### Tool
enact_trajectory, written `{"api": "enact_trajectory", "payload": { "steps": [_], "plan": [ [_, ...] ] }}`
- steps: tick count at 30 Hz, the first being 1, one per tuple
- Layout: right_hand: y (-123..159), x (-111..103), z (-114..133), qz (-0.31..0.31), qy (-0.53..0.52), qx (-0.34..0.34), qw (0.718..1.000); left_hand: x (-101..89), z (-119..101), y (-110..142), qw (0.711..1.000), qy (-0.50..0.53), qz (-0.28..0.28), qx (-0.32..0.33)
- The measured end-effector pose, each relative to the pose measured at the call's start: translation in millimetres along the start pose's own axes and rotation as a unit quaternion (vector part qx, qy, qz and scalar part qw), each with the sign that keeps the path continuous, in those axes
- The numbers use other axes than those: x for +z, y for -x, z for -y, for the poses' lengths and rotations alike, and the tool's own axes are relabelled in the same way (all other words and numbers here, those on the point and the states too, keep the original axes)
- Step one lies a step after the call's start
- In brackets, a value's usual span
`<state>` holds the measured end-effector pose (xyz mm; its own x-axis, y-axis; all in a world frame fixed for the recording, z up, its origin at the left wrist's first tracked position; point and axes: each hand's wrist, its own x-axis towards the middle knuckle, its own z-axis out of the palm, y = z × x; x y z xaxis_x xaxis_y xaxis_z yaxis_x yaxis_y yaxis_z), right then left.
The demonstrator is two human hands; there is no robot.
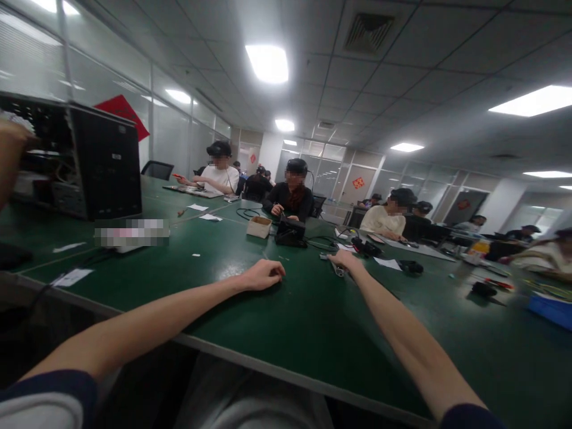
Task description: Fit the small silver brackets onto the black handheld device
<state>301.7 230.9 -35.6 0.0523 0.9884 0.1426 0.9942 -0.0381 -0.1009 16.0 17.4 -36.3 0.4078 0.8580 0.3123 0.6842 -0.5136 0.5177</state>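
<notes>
My left hand (263, 274) rests on the green table (250, 322), its fingers loosely curled and a little apart, with nothing visible in them. Farther right, my right hand (347, 261) reaches forward and closes over a small silver metal part (338, 270). Its rounded near end shows beneath the fingers; the rest is partly hidden and its kind is unclear. Just beyond my hands stand a small open cardboard box (259, 227) and a black device (290, 231), at which a person in dark clothes holds a thin tool.
An open computer tower (107, 161) stands at the left, with another person's arm (11, 149) beside it. Black cables and a black object (410, 267) lie right of my right hand. A blue box (552, 310) sits at the far right. Several people work around the tables.
</notes>
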Motion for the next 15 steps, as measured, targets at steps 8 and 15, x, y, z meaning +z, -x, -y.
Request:
{"api": "enact_trajectory", "payload": {
  "steps": [8, 15],
  "plan": [
    [14.3, 1.6, -1.0, -0.009, -0.029, 0.028, 0.999, -0.8, 2.6, -2.7, 1.000, -0.002, 0.008, 0.008],
    [19.1, 4.7, -5.1, -0.038, -0.061, 0.045, 0.996, -0.5, 2.7, -3.7, 1.000, -0.010, 0.007, 0.005]
  ]
}}
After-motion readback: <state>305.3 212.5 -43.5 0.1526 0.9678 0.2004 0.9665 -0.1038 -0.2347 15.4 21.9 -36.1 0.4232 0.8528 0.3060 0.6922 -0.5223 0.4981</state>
